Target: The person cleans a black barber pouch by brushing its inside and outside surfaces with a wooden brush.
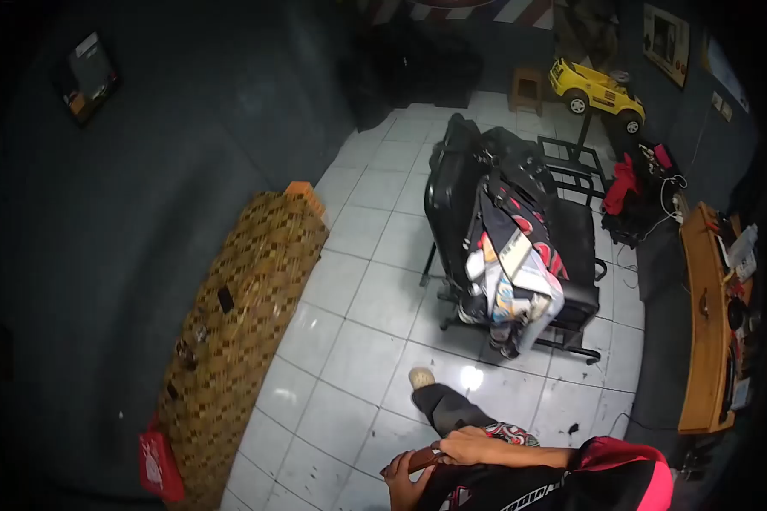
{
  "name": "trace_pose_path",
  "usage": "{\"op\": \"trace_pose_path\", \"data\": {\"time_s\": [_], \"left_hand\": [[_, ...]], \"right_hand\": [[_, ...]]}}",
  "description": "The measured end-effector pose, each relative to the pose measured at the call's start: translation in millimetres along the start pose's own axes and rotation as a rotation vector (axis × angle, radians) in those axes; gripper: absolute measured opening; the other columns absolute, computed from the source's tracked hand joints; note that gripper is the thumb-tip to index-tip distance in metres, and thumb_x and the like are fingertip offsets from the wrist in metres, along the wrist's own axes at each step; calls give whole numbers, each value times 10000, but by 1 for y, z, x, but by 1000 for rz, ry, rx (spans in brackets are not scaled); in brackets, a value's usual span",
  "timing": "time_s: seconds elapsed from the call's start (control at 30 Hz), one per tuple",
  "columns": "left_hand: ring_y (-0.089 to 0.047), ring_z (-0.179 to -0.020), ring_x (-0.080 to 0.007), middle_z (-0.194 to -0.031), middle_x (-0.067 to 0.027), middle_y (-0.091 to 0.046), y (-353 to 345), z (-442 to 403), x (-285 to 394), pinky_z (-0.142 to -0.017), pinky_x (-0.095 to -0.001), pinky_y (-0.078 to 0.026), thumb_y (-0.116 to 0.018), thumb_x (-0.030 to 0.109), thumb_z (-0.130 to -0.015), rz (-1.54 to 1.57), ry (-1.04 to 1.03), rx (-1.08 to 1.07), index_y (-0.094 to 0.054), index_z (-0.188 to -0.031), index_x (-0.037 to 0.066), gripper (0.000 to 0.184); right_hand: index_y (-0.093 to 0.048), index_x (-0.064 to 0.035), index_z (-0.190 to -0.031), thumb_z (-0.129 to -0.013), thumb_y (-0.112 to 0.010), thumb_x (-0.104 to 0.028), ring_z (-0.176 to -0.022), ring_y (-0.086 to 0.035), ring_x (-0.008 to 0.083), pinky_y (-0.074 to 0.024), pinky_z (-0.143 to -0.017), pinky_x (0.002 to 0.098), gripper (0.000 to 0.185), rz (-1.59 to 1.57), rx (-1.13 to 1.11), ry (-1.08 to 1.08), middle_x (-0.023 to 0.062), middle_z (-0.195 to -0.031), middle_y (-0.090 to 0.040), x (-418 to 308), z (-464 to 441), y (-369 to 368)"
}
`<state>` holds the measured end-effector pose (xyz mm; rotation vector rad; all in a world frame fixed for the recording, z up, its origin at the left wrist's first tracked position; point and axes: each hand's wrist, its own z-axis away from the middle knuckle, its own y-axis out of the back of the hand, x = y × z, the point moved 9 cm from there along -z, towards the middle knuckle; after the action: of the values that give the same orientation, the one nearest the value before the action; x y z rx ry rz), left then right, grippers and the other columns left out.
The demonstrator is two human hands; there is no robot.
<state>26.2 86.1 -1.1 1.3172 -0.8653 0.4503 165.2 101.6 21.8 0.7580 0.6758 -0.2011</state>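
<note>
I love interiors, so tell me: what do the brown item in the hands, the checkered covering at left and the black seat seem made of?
Brown item: perhaps leather or leatherlike, going by its smooth surface; too small to be sure.
Checkered covering: dullish woven strips, maybe bamboo or a printed imitation, from its crisscross pattern.
Black seat: probably leatherette, glossy, as its highlights suggest.

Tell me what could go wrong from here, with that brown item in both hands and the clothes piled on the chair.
The brown item might drop onto the tiled floor if the left grip and right grip loosen. The clothes, draped past the seat's edge, could slide off the black chair if bumped.
</note>
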Motion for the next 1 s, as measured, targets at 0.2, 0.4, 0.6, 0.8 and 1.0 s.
{"op": "trace_pose_path", "data": {"time_s": [0.2, 0.4, 0.6, 0.8, 1.0], "left_hand": [[-474, -977, -337, -1051, -161, -518, 87, -248, 38, -863, -470, -336, -662, 187, -737, -200, -429, -69, -522, -1104, 45, 417], [-478, -1108, -326, -1133, -146, -546, 166, -431, 102, -948, -416, -342, -567, 68, -808, -250, -477, 48, -573, -1059, 18, 256], [-553, -998, -316, -1088, -147, -566, 155, -550, 65, -863, -370, -436, -546, 30, -800, 132, -423, -30, -588, -1016, 10, 221], [-566, -981, -303, -1065, -152, -576, 141, -670, 73, -848, -345, -439, -545, 39, -815, 185, -589, -532, -582, -1030, 2, 221], [-568, -984, -292, -1054, -142, -586, 104, -784, 112, -851, -339, -436, -540, 35, -817, 253, -695, -799, -582, -1034, 3, 224]], "right_hand": [[-609, -201, -1029, -821, -533, -275, -802, -613, 320, -482, -692, 448, 233, -112, 357, -90, 133, -873, -636, 20, -121, 173], [-596, -66, -1049, -835, -527, -294, -780, -597, 356, -475, -691, 426, 320, -218, 796, -54, 163, -851, -616, 10, -163, 348], [-579, -2, -998, -855, -507, -287, -776, -577, 378, -463, -692, 436, 326, -363, 1022, -268, 202, -872, -594, 58, -219, 434], [-536, 31, -922, -816, -566, -213, -715, -560, 388, -435, -631, 439, 268, -406, 1351, -518, 213, -794, -572, 79, -228, 521], [-549, 2, -889, -805, -568, -188, -656, -541, 354, -415, -591, 416, 209, -449, 1622, -743, 170, -743, -553, 80, -196, 575]]}}
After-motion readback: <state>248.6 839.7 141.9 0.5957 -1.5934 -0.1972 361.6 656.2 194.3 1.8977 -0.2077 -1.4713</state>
